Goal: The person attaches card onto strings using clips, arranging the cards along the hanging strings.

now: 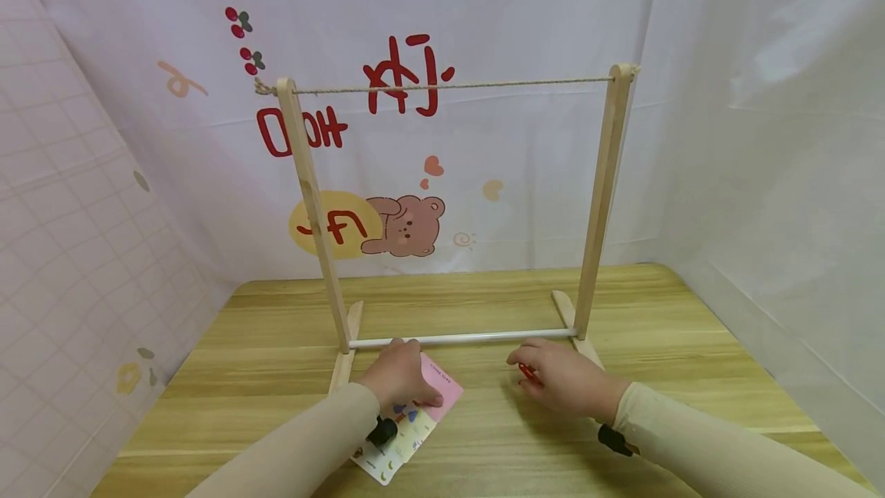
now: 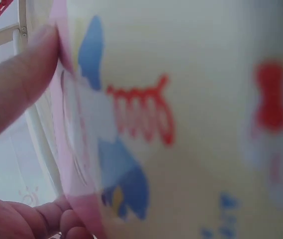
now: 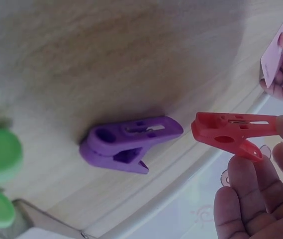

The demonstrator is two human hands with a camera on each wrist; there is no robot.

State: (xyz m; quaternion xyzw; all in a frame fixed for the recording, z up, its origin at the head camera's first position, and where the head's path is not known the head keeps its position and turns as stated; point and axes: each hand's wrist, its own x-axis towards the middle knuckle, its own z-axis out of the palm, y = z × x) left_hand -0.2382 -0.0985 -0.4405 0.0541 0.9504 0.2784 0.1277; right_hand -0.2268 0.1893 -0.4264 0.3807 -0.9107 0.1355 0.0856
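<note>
My left hand [image 1: 399, 376] pinches a card [image 1: 416, 430], its small print unreadable; my right hand [image 1: 570, 381] pinches a red clothespin [image 3: 211, 132]. Only the right-wrist view reveals a purple clothespin [image 3: 117, 145].

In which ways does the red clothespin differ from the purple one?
The red clothespin is pinched in the right hand, whereas the purple clothespin lies on the wooden table. The red one also shows in the head view; the purple one shows only in the right wrist view. Both have a similar shape, with slots and holes.
</note>
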